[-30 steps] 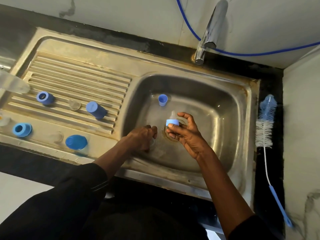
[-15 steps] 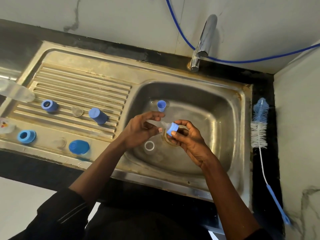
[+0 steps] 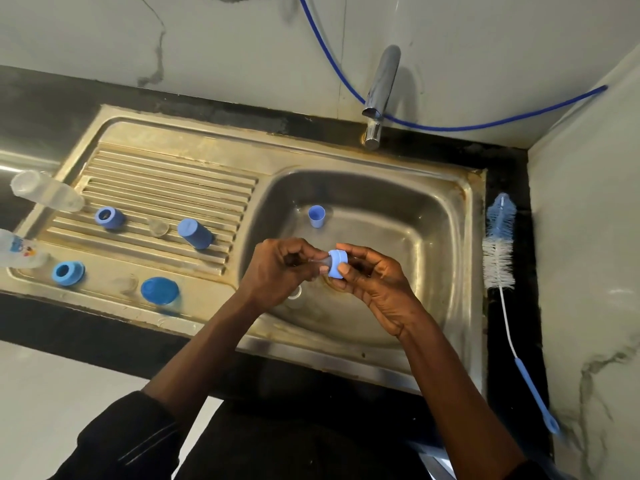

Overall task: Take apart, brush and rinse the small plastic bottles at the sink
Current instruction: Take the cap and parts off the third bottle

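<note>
Over the drain [image 3: 327,285], L hand [image 3: 277,271] gripped the clear part [image 3: 313,263] and R hand [image 3: 374,282] pinched its blue collar [image 3: 337,265]. Hands were together on one piece. Long axis ran L–R, collar on R side; prob twist-off next.

Six blue bottle parts [image 3: 110,217] [image 3: 68,273] [image 3: 159,289] [image 3: 195,233] [image 3: 317,216] [image 3: 337,264]; one brush [image 3: 498,258]; one tap [image 3: 382,84].
</note>
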